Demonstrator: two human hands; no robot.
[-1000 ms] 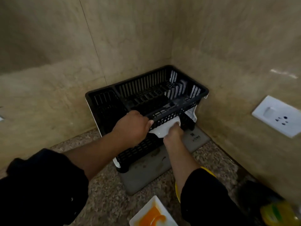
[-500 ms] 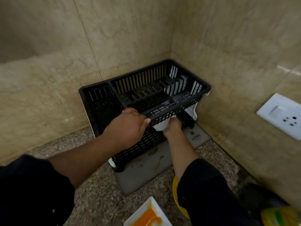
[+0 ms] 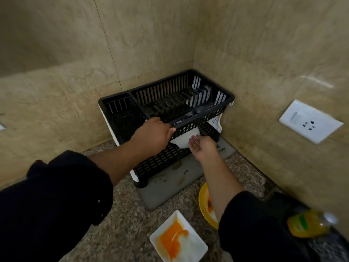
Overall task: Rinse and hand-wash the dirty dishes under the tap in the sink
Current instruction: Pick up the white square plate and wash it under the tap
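Head view: left hand fingers curled tight over the front rim of the black dish rack. Right hand fingers spread loose, tips touching a white bowl beneath the upper tier, gripping nothing. Rack stands on a grey mat in the desk corner. Sauce-stained white square plate and yellow plate lie nearer, unwashed.

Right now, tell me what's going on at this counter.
A person's left hand grips the front rim of the black dish rack in the corner. The right hand is open against a white bowl under the upper tier. Two sauce-smeared dishes, a white square plate and a yellow plate, wait unwashed.
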